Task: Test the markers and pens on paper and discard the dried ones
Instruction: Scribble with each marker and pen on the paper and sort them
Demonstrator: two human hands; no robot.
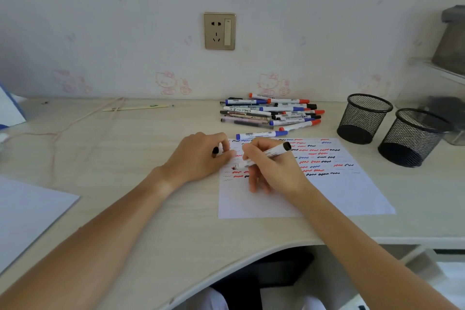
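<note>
A white paper sheet (pixel 327 194) lies on the desk, its upper half covered with red, blue and black squiggles. My right hand (pixel 274 168) grips an uncapped white marker with a black end (pixel 276 150), its tip down on the sheet's left side. My left hand (pixel 198 156) rests at the sheet's left edge and pinches a black cap (pixel 215 151). A pile of markers and pens (pixel 271 111) with red, blue and black caps lies behind the sheet. One blue-capped marker (pixel 258 134) lies apart, at the sheet's top edge.
Two black mesh pen cups (pixel 363 118) (pixel 412 137) stand at the right of the desk. A thin pencil-like stick (pixel 137 108) and a pink cord (pixel 75 121) lie at the back left. Another white sheet (pixel 30 211) lies at the left edge. A wall socket (pixel 219 31) is above.
</note>
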